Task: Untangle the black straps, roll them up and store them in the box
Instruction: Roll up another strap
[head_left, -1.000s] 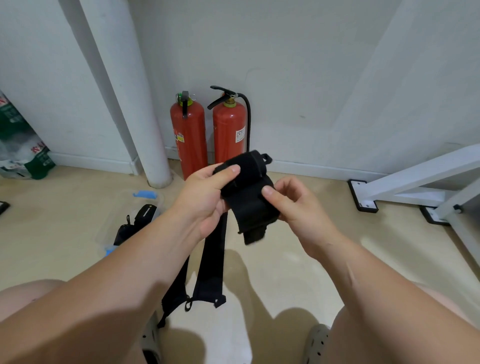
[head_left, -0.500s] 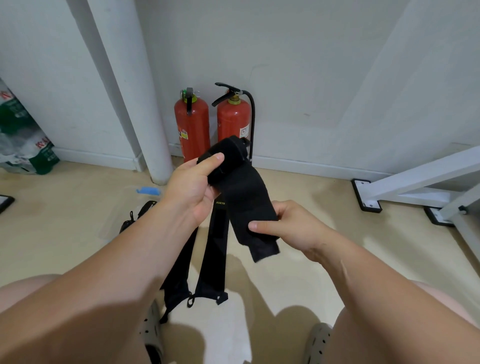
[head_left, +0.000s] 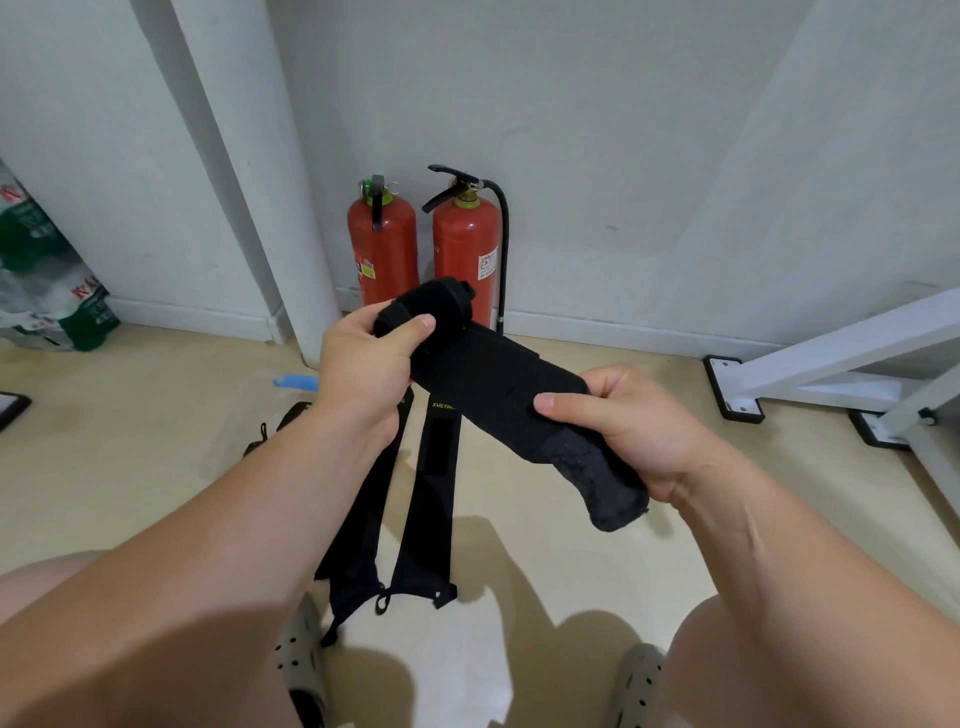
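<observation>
While the person sits with both arms out in front, a big white wall (head_left: 623, 130) fills the back, and a pale floor (head_left: 130, 467) spreads out below it; a round white post (head_left: 280, 208) stands on the left by the wall, and a white metal frame (head_left: 857, 353) with black feet stands on the right; a green and white bag (head_left: 47, 270) leans on the wall at the far left; two red fire extinguishers (head_left: 383, 249) stand side by side against the wall, just right of the post; a wide black strap (head_left: 498, 395) is held up in the air between the two hands, in front of the extinguishers; one end of it is rolled into a fat roll (head_left: 431, 306), and the other end is flat and fuzzy and pokes out toward the person; two long thin straps (head_left: 431, 493) hang down from under the roll, and their ends with little loops are low down near the left shoe; the left hand (head_left: 363, 369) is wrapped tight around the roll with the thumb on top; the right hand (head_left: 639, 421) grips the flat end, thumb on top and fingers curled under; two grey shoes with holes (head_left: 298, 660) show at the bottom; a small blue piece (head_left: 296, 383) lies on the floor near the post.
</observation>
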